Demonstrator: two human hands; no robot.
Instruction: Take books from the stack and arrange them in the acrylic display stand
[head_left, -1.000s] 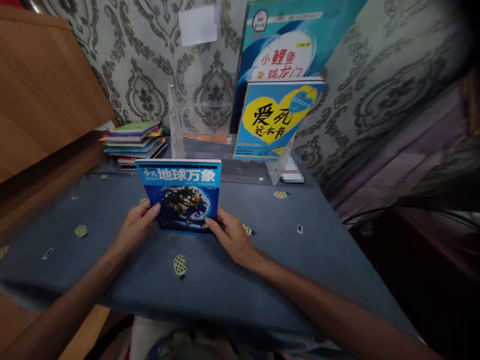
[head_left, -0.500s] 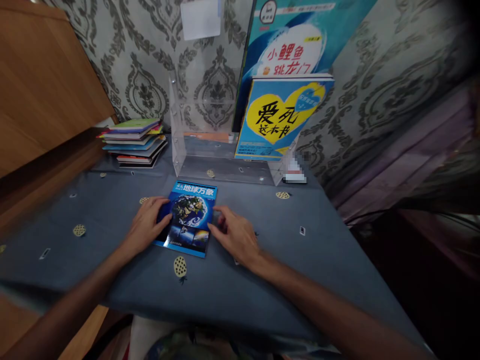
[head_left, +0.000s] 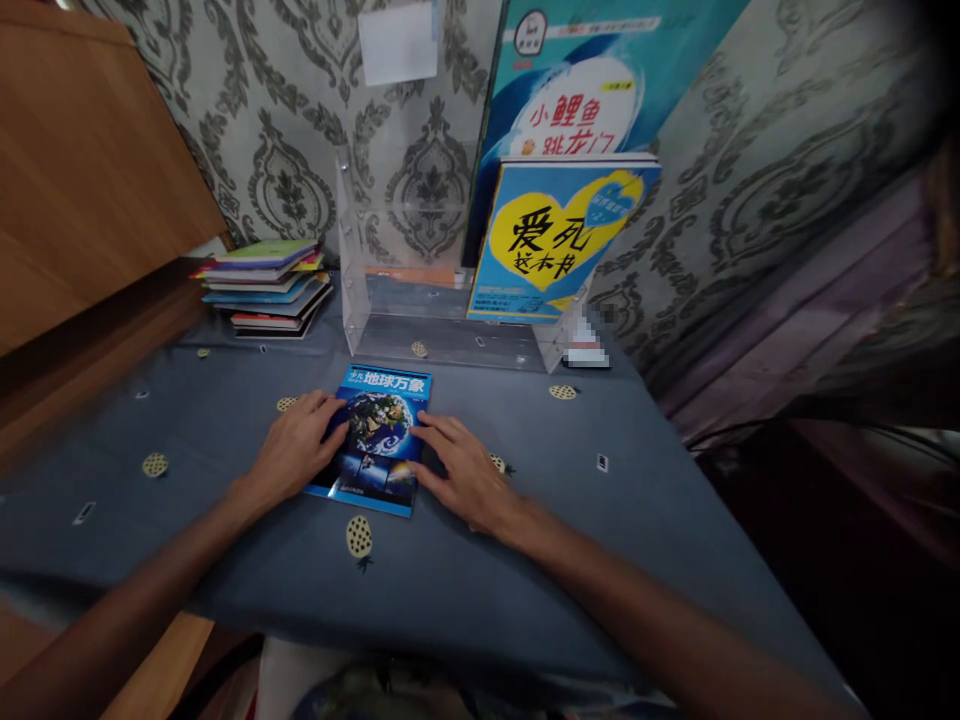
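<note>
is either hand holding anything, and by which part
The left hand and right hand are at opposite side edges of the blue rectangular book with a globe cover, lying flat; whether they grip it cannot be told.

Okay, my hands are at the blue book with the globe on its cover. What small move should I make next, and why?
I'd probably ease your right thumb under the cover's right edge while your left hand steadies the other side. The book lies closed and face up on the tablecloth, and your right hand is already at that edge.
</note>
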